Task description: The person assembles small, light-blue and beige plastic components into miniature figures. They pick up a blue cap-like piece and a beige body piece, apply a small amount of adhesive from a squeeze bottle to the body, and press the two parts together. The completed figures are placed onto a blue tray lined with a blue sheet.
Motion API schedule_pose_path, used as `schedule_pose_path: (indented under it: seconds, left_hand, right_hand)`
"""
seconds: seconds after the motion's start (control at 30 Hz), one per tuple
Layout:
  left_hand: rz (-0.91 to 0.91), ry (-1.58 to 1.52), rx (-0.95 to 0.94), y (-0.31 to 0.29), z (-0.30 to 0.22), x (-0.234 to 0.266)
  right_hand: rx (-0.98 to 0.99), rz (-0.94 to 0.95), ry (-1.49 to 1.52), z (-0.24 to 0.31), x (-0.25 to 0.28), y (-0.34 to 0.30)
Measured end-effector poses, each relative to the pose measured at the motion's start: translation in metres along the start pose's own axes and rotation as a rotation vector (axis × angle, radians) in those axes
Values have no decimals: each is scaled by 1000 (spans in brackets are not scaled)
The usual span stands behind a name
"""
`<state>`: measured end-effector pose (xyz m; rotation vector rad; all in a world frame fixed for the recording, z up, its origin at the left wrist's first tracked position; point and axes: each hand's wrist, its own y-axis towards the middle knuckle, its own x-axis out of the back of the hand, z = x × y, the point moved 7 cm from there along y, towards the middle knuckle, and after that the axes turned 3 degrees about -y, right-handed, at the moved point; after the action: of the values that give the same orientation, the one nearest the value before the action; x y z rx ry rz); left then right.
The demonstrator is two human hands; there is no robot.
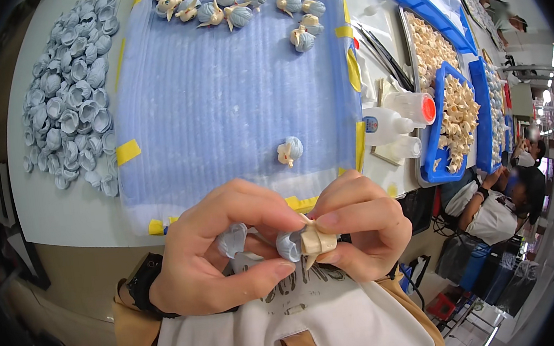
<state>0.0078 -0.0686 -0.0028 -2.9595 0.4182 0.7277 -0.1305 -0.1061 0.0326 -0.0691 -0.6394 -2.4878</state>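
Close to my body, above the lap, my left hand [209,261] pinches a blue-grey doll hair shell [288,246] between thumb and fingers. Another blue-grey shell [232,241] is tucked in its curled fingers. My right hand [371,227] grips a cream doll head piece [319,240] with pointed ends. The cream piece and the pinched shell touch; whether they are joined I cannot tell. Just beyond my hands, an assembled small doll head [290,151] with blue-grey hair lies on the blue padded mat [218,99].
Loose blue-grey shells [66,99] are heaped at left. Several assembled heads [237,15] sit at the mat's far end. To the right are bottles [385,126], black tweezers [385,55] and a blue tray [431,159] of cream pieces. Another person [498,210] works farther right.
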Motion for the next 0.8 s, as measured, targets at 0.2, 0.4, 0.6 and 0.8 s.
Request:
schedule_pose_path:
  seconds: [0.2, 0.4, 0.6, 0.8]
  left_hand:
    - [-72, -51, -25, 1, -3, 0]
    - [-127, -167, 93, -3, 7, 1]
    - [-93, -138, 180, -2, 10, 3]
    - [-114, -209, 267, -3, 11, 5]
  right_hand:
    - [11, 24, -67, 1, -1, 1]
    - [86, 47, -240, 10, -1, 3]
    - [169, 54, -329, 14, -3, 6]
    - [238, 26, -370, 14, -9, 2]
